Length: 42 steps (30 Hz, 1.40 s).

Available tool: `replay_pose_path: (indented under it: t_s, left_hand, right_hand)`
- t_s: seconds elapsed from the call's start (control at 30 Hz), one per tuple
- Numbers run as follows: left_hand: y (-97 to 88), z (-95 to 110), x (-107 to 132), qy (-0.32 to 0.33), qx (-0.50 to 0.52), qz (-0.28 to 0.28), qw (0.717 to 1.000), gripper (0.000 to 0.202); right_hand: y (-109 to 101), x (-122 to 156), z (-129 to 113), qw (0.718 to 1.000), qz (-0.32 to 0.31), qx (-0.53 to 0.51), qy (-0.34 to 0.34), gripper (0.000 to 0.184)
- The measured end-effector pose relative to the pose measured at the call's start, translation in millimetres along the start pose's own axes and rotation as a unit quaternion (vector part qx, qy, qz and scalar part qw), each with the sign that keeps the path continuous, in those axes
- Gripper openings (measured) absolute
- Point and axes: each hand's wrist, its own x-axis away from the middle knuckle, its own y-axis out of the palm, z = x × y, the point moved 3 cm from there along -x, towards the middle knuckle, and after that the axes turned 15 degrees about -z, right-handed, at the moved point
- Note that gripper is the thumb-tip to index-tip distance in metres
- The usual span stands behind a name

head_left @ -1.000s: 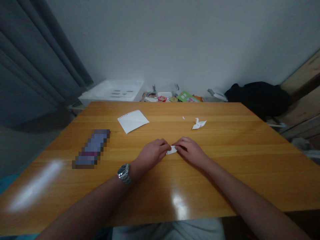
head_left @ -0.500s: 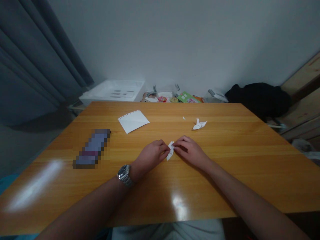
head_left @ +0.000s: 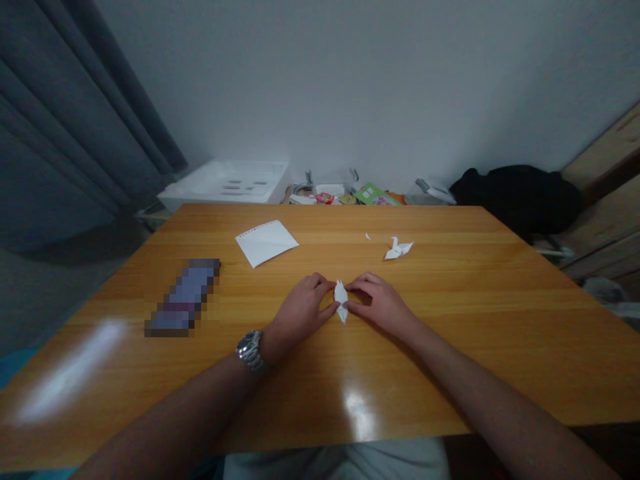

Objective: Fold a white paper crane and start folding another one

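A small piece of folded white paper (head_left: 341, 293) stands between my hands near the middle of the table, its pointed ends up and down in the view. My left hand (head_left: 307, 303) grips its left edge with thumb and fingertips. On the opposite edge, my right hand (head_left: 383, 303) pinches it the same way. Farther back to the right sits a finished-looking white paper crane (head_left: 399, 249) with its wings spread. A tiny white paper scrap (head_left: 367, 236) lies to the left of that crane.
The wooden table (head_left: 320, 380) carries a white sheet with a perforated edge (head_left: 267, 243) at back left and a blurred, phone-like object (head_left: 185, 297) at left. Behind the table stand a white tray-like container (head_left: 225, 183), a green packet (head_left: 375, 194) and a dark cloth heap (head_left: 520, 197).
The folded paper has turned from a slant to nearly upright in view and shows a broader face. My left fingers and thumb have spread farther apart along its edge.
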Motion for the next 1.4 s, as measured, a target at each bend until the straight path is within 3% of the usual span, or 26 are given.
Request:
replay_pose_path:
  t_s: [0.47,0.77,1.03,1.17,1.4]
  left_hand:
    - [4.0,-4.1,-0.6,0.015,0.009,0.007,1.000,0.037]
    - [4.2,-2.7,-3.7,0.051,0.084,-0.009,0.995,0.031]
    - [8.7,-8.2,-5.1,0.031,0.162,0.005,0.986,0.050]
    - [9.4,-8.1,-5.6,0.040,0.175,0.006,0.984,0.050]
    - [7.6,-5.2,-5.8,0.028,0.196,-0.005,0.980,0.050]
  right_hand:
    - [2.3,-0.2,2.9,1.000,0.003,0.001,-0.010,0.023]
    - [0.6,-0.1,1.8,1.000,0.006,-0.003,-0.006,0.023]
    - [0.3,0.4,-2.6,1.000,0.003,-0.012,-0.015,0.024]
    - [0.6,0.6,-0.7,1.000,0.003,-0.024,0.011,0.032]
    - [-0.2,0.4,-4.1,0.999,0.000,-0.047,-0.010,0.024]
